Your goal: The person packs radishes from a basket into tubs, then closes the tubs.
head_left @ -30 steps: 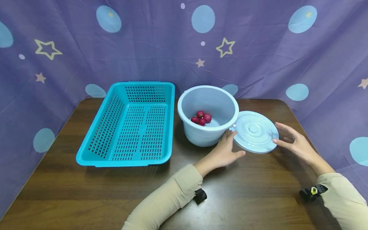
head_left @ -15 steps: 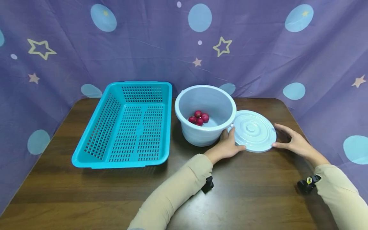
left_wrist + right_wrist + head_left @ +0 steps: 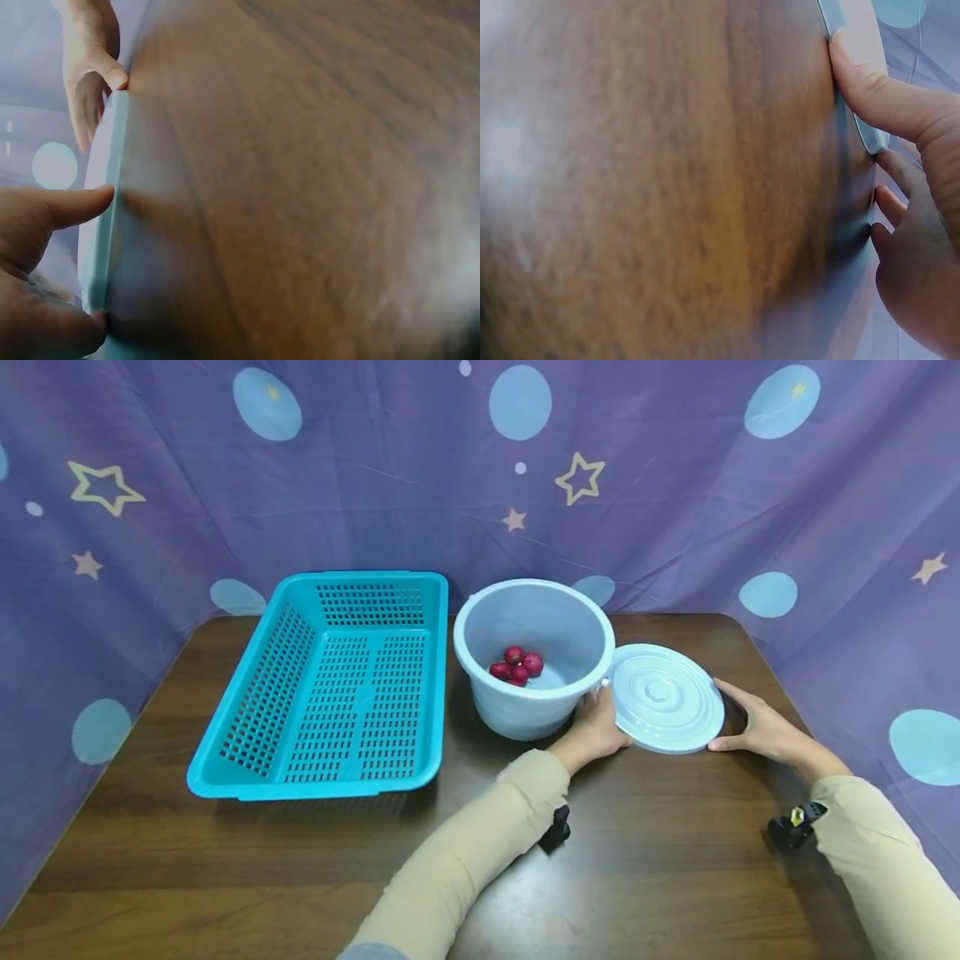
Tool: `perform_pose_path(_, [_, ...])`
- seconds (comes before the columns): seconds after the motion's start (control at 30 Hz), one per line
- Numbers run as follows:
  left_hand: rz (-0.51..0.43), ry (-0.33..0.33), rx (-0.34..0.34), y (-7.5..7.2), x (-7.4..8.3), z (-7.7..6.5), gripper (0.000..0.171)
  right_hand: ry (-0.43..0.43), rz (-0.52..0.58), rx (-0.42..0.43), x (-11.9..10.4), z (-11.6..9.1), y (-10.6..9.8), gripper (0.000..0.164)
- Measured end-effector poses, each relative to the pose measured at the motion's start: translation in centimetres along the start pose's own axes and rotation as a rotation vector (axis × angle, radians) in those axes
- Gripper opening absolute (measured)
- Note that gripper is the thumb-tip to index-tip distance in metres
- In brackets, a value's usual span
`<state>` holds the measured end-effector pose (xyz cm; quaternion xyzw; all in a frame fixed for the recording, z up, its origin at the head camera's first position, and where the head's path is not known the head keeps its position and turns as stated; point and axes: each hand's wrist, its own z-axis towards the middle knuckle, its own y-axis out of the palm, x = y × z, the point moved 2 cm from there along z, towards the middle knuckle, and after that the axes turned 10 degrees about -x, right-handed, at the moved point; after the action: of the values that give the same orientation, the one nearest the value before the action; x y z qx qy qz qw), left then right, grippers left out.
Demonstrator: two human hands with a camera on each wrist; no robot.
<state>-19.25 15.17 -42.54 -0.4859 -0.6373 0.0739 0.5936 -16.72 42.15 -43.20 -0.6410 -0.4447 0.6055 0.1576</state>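
Note:
A round pale blue plastic lid (image 3: 663, 697) lies to the right of the pale blue bucket (image 3: 517, 712). My left hand (image 3: 597, 727) grips the lid's near left edge, between lid and bucket; in the left wrist view its thumb (image 3: 82, 205) presses the rim. From the right, my right hand (image 3: 768, 735) holds the opposite edge. Its thumb (image 3: 870, 90) rests on the rim in the right wrist view, with one fingertip at the lid's edge and other fingers below. Several small red radishes (image 3: 532, 664) sit at the bottom of the uncovered bucket.
A turquoise perforated basket (image 3: 315, 791) stands left of the bucket on the brown wooden table (image 3: 262, 877). Behind the table hangs a purple curtain (image 3: 420, 468) with stars and spots.
My left hand has come further right, and its thumb has closed onto the lid's edge. My right hand has moved in against the rim. The lid has shifted slightly right.

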Motion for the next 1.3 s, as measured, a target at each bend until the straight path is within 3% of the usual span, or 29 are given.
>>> perform_pose_path(0.17, [0.032,-0.070,0.035,-0.1,0.4,0.5,0.104,0.029,-0.003,-0.015,-0.3,0.3,-0.2,0.117])
perform_pose_path(0.3, [0.080,-0.079,0.061,0.0,0.5,0.7,0.110,0.024,0.018,0.001,-0.6,0.1,-0.1,0.118])
perform_pose_path(0.57, [-0.046,-0.029,0.105,0.4,0.1,0.6,0.125,-0.073,0.051,0.128,-0.2,-1.0,0.6,0.116])
perform_pose_path(0.7, [-0.115,0.036,0.111,0.9,0.2,0.2,0.124,-0.069,0.039,0.168,0.0,-2.0,0.9,0.116])
perform_pose_path(0.83, [-0.177,0.116,0.104,1.1,0.2,-0.1,0.121,-0.082,0.097,0.200,-0.4,-3.0,1.0,0.115])
perform_pose_path(1.07, [-0.319,0.286,0.117,0.0,1.1,-1.0,0.112,-0.114,0.197,0.281,-1.6,-5.3,-0.5,0.107])
perform_pose_path(1.3, [-0.352,0.424,0.168,-1.0,2.9,-2.7,0.107,-0.143,0.238,0.385,-3.5,-7.5,-2.4,0.099])
